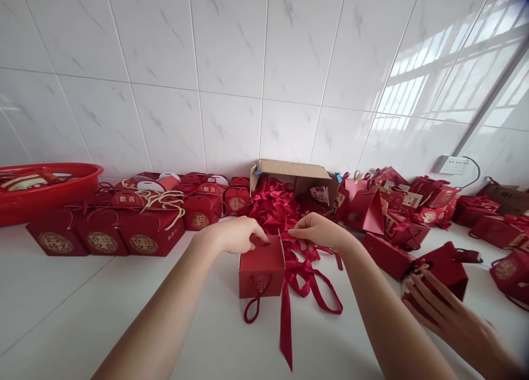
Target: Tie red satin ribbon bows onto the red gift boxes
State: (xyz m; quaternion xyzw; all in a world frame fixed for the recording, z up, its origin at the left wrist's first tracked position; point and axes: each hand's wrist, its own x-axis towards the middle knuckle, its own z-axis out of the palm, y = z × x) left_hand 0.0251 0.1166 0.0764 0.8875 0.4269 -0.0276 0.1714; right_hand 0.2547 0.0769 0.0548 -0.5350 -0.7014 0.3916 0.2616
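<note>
A small red gift box (262, 264) stands on the white table in front of me, a twisted red cord handle (257, 303) hanging down its near side. My left hand (237, 235) is curled over the box's far left top edge, thumb and fingers gripping there. At the upper right edge, beside a thin upright flap, my right hand (312, 231) has thumb and finger together; what is between them is too small to make out. Dark red satin ribbon (286, 325) runs along the box's right side and loops out over the table.
An open cardboard carton (291, 169) spills red ribbon behind the box. Finished-looking red boxes (103, 234) line the left, by a red basin (49, 190). More red boxes and bags (403, 203) crowd the right, where another person's hand (450, 314) touches a red box (444, 272).
</note>
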